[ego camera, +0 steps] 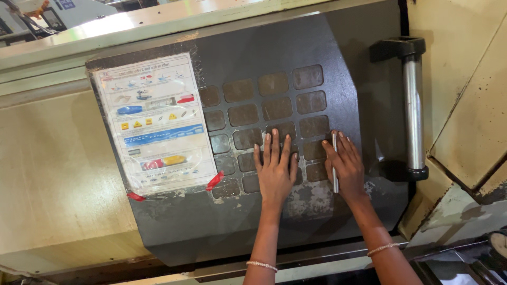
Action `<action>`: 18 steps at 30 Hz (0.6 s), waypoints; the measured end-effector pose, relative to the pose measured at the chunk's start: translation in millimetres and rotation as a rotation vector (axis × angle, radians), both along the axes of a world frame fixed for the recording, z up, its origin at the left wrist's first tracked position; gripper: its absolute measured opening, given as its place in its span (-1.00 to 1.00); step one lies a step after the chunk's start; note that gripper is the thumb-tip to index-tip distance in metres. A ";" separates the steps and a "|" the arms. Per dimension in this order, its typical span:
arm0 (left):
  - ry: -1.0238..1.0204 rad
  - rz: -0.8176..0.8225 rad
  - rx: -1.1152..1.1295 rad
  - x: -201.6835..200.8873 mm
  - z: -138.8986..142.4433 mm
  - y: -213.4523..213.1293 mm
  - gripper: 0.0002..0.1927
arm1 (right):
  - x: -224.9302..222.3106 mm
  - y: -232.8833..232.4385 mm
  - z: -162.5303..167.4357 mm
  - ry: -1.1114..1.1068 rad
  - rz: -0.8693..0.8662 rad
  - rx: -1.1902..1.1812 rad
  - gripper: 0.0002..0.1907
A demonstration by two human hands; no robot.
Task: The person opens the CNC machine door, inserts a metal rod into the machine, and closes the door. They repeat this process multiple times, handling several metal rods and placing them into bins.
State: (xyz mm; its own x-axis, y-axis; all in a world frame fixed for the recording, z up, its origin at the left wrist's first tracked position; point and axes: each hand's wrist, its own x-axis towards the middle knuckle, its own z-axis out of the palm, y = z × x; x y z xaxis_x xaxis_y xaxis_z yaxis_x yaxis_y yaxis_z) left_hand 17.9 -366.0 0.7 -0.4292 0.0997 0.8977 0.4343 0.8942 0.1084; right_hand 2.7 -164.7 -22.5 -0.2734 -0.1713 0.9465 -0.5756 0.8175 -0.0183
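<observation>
On the dark machine door, near its bottom edge, two bare hands lie flat. The door is big and grey, with worn paint low down. In its middle sits a window grid made of dusty brown squares with round corners.

The left hand rests on the lower squares of that grid. Its fingers are straight and spread a little, pointing up. It is fully open and holds nothing. Its palm presses on the door.

The right hand lies just beside the left one, at the right edge of the grid. Its fingers point up too and stay close together. A thin silver metal rod lies under its thumb side. The rod stands upright along the door, between the two hands. Its top pokes out above the fingertips, and its bottom end shows beside the palm. The hand is mostly open and pins the rod flat to the door; it does not wrap around it.

Each wrist wears a thin bead bracelet.

Left of the grid, a safety poster in clear plastic is stuck on the door with bits of red tape. Right of the grid, a long shiny door handle with black ends stands upright, well apart from the hands.
</observation>
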 end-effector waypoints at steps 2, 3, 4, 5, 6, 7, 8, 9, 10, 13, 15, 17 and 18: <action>-0.002 -0.001 -0.001 -0.2 -1.0 -0.9 -0.49 | -0.1 0.4 -0.5 -0.005 -0.009 0.009 -0.55; -0.002 -0.002 0.000 -0.7 -1.3 -1.3 -0.50 | -0.5 0.4 -0.6 -0.008 -0.013 0.015 -0.54; -0.002 -0.004 -0.003 -0.8 -1.8 -1.6 -0.50 | -0.7 0.3 -1.0 -0.002 -0.015 0.013 -0.55; -0.001 -0.004 -0.004 -1.1 -2.3 -2.0 -0.49 | -1.1 -0.2 -1.2 0.004 -0.014 0.013 -0.56; 0.002 -0.004 -0.005 -1.6 -2.4 -2.5 -0.49 | -1.6 -0.8 -1.2 0.012 -0.013 0.012 -0.56; 0.005 -0.001 -0.006 -2.1 -2.4 -3.2 -0.49 | -1.7 -1.5 -1.3 0.008 -0.017 0.011 -0.57; 0.009 0.002 -0.006 -2.6 -2.2 -3.7 -0.50 | -1.9 -2.3 -1.0 0.005 -0.021 0.010 -0.57; 0.009 0.004 -0.008 -2.0 -2.7 -3.9 -0.50 | -1.3 -2.9 -1.1 -0.002 -0.027 0.008 -0.57; 0.006 0.002 -0.006 -1.5 -3.1 -4.1 -0.50 | -0.6 -3.4 -0.8 -0.002 -0.026 0.010 -0.57; 0.003 0.002 -0.002 -1.3 -2.4 -5.3 -0.50 | 1.3 -4.7 1.3 0.004 -0.017 0.012 -0.56; 0.000 -0.002 -0.001 -1.2 -1.8 -5.4 -0.50 | 2.8 -5.2 2.9 0.007 -0.013 0.011 -0.54; 0.010 -0.003 0.003 -1.3 -1.2 -5.0 -0.49 | 4.0 -5.2 4.7 0.005 -0.013 0.014 -0.53; 0.015 -0.004 0.005 -1.3 -1.1 -4.8 -0.49 | 4.4 -5.2 5.5 0.002 -0.013 0.015 -0.53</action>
State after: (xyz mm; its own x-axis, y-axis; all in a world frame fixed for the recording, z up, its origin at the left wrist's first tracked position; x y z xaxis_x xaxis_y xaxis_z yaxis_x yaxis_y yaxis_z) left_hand 16.6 -370.9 -0.3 -0.4157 0.0966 0.9044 0.4394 0.8919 0.1068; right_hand 7.1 -169.9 -17.1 -0.2733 -0.1815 0.9446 -0.5648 0.8252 -0.0049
